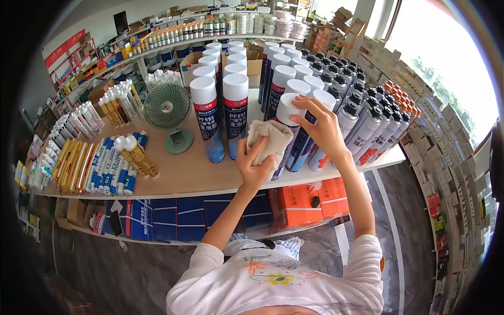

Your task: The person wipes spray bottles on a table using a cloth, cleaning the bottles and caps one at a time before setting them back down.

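Note:
My left hand [255,164] is wrapped round a crumpled beige cloth [269,139], which lies against the side of a spray can with a white cap [287,109]. The fingers of my right hand [320,126] grip that can's cap from the right. The can stands upright at the front of a row of similar cans, and the cloth covers part of its label. To its left stand two rows of white-capped cans, with blue and red labels on the front ones [235,118]. Silver cans with black caps [361,134] stand to the right.
A green fan [168,107] stands on the table [205,181], left of the cans. Sealant tubes [107,165] lie and stand at the left. Blue boxes [190,216] and orange boxes [302,206] sit on the shelf below. More stocked shelves line the back and right.

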`<state>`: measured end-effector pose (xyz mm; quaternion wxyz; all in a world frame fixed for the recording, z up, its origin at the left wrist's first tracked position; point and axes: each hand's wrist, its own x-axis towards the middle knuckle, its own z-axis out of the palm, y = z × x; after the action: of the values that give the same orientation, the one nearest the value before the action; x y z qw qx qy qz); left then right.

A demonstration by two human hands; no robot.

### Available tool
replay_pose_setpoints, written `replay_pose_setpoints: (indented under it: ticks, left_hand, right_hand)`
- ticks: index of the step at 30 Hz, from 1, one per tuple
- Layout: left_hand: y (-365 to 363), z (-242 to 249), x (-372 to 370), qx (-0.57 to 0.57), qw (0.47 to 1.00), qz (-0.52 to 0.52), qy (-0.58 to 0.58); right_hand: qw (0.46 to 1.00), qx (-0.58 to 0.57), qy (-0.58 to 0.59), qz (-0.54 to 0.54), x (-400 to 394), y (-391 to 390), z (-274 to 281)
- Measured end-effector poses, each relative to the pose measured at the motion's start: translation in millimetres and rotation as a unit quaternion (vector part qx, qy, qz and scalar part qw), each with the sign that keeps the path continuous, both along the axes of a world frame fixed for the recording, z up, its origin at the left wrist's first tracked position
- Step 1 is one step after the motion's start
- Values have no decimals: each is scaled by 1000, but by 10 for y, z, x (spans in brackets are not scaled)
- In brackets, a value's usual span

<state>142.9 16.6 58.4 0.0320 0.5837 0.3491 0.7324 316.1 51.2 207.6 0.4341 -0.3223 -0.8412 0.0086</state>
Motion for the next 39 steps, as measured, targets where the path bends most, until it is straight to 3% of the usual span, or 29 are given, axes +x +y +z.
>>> replay_pose_setpoints:
  ticks: [5,9,11,14,20,23,27,29,32,36,39]
  left_hand:
    - [233,14,93,72,997,-7,-13]
    - [181,-772,79,52,998,-17,13]
    - [70,-1136,48,3,995,-37,96]
    - [14,-1003,81,-7,996,-69,47]
    - [157,187,123,68,996,-41,29]
    - [203,-53,137,76,996,-36,37]
    - [69,-879,131,21,992,-62,104]
    - [-18,-1032,142,9,993,-60,98]
    - [-42,-851,190,1,998,-28,56]
    - [65,-137,185,38,999,6,4]
    - [97,-184,191,52,998,14,9]
  right_hand:
    - [995,98,-14,-27,-36,47,-49]
    - [993,111,6,-48,-60,31,-75]
    - [991,115,-2,-74,-79,19,-73]
    - [989,124,3,-78,-95,22,-69]
    - [986,127,-1,-110,-110,-39,-100]
    - [986,130,6,-103,-92,-16,-108]
    - [985,144,18,-96,-107,11,-129]
    - [984,140,10,-111,-111,-2,-121]
    - [982,151,21,-113,-130,-1,-144]
    - [974,171,31,-148,-218,-38,-167]
    - [973,144,32,-177,-281,-67,-171]
